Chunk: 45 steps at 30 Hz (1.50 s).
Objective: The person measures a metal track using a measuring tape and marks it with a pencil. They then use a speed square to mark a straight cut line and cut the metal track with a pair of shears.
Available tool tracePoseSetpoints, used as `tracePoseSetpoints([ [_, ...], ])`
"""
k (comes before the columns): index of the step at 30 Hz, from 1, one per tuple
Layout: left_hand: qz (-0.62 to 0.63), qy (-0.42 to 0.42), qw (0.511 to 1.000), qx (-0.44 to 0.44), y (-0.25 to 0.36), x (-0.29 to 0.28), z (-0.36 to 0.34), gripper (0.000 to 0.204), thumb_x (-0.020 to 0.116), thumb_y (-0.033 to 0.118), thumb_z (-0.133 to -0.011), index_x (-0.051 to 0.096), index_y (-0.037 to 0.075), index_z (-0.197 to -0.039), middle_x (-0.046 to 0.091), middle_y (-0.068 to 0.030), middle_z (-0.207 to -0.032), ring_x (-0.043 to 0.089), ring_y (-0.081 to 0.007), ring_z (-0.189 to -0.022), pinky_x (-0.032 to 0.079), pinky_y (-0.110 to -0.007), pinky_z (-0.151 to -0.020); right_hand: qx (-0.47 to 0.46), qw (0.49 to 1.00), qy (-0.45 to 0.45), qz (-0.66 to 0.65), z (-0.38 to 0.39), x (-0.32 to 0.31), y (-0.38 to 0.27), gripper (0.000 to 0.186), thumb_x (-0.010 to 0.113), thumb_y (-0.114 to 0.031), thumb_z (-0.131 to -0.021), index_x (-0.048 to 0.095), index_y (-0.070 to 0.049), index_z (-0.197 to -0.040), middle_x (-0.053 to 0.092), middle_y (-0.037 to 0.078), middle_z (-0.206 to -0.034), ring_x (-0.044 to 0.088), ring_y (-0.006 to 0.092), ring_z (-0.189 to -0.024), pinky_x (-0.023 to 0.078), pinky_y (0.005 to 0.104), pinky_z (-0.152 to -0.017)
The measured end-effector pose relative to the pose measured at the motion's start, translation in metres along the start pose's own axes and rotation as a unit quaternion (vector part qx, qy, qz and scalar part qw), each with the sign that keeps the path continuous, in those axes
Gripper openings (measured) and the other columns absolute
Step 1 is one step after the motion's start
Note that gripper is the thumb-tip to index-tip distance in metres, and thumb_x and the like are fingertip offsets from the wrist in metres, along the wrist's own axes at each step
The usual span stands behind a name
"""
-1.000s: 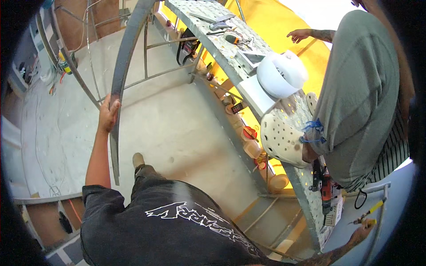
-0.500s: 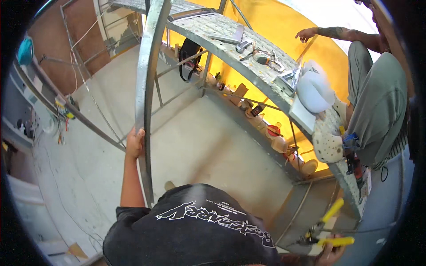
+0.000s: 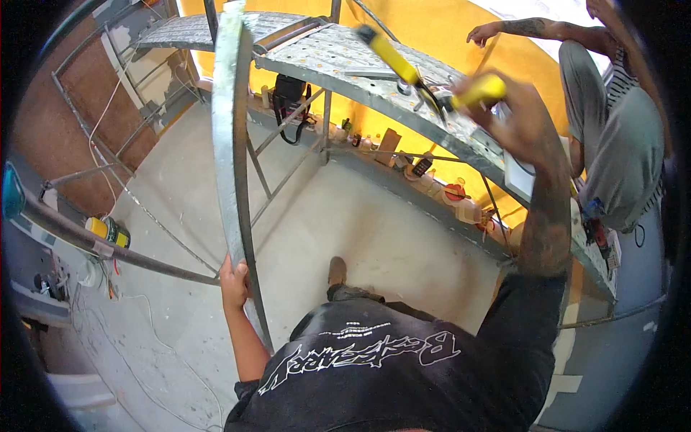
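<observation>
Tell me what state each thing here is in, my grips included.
Left grip: closed around the grey strip
Right grip: closed on the yellow-handled tool
Grey strip: held nearer its lower end in view
Yellow-handled tool: handles apart, blurred
Black bag: below the platform, contents hidden
Co-worker: knees bent

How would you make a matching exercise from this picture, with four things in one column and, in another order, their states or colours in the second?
Things:
1. left hand
2. right hand
3. camera wearer's shirt
4. large backdrop sheet

States or colours:
A. yellow
B. gripping a long grey piece
C. black
D. holding a yellow-handled tool

Pairs: 1-B, 2-D, 3-C, 4-A
</observation>
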State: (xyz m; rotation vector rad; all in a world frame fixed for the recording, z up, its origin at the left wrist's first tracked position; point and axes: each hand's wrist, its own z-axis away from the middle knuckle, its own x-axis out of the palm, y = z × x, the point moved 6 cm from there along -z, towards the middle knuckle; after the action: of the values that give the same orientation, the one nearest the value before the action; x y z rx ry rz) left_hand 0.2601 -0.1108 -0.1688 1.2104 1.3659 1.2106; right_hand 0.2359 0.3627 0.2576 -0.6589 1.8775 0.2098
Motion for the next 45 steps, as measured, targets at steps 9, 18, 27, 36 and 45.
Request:
tracePoseSetpoints([
  [9,0.063,0.117,0.991,-0.022,-0.015,-0.004,-0.038,0.081,0.072,0.071,-0.085,0.064,-0.002,-0.120,0.067,0.0021,-0.087,0.048,-0.0047,-0.060,0.034,-0.023,-0.050,-0.267,0.963,0.003,-0.045,-0.263,0.136,0.141,0.021,0.072,-0.003,-0.094,0.069,-0.003,-0.115,0.073,0.015,-0.126,0.070,0.0295,-0.116,0.054,0.0375,-0.104],
  [18,0.011,0.074,0.994,-0.074,-0.002,0.019,-0.103,0.080,0.069,0.076,-0.085,0.068,0.000,-0.111,0.065,-0.0001,-0.084,0.054,-0.0065,-0.065,0.037,-0.024,-0.054,-0.196,0.977,-0.026,-0.079,-0.329,0.206,0.209,0.041,0.080,-0.013,-0.088,0.071,-0.012,-0.129,0.067,0.013,-0.138,0.063,0.0290,-0.129,0.047,0.0412,-0.113],
  [27,0.053,0.002,0.997,-0.058,-0.022,0.007,-0.182,0.083,0.068,0.073,-0.087,0.064,-0.003,-0.122,0.068,-0.0051,-0.095,0.063,-0.0133,-0.084,0.050,-0.030,-0.072,0.215,0.893,-0.325,-0.223,-0.299,0.216,0.226,0.067,0.082,-0.019,-0.090,0.053,0.004,-0.146,0.069,0.024,-0.119,0.068,0.0149,-0.084,0.056,0.0266,-0.071],
  [36,-0.005,-0.104,0.994,-0.037,-0.005,0.005,-0.216,0.098,0.072,0.070,-0.085,0.053,-0.006,-0.145,0.067,-0.0057,-0.111,0.060,-0.0169,-0.101,0.049,-0.033,-0.092,0.212,0.932,-0.296,-0.007,-0.343,0.225,0.206,0.052,0.075,-0.032,-0.085,0.069,-0.001,-0.125,0.072,0.020,-0.117,0.070,0.0293,-0.106,0.055,0.0399,-0.092],
  [45,-0.030,-0.095,0.995,0.032,0.017,-0.025,-0.222,0.101,0.069,0.073,-0.087,0.052,-0.006,-0.146,0.067,-0.0120,-0.119,0.062,-0.0203,-0.112,0.048,-0.036,-0.100,0.041,0.952,-0.133,0.271,-0.412,0.189,0.141,0.029,0.070,-0.019,-0.090,0.061,-0.008,-0.116,0.070,0.019,-0.112,0.069,0.0395,-0.103,0.055,0.0492,-0.088],
])
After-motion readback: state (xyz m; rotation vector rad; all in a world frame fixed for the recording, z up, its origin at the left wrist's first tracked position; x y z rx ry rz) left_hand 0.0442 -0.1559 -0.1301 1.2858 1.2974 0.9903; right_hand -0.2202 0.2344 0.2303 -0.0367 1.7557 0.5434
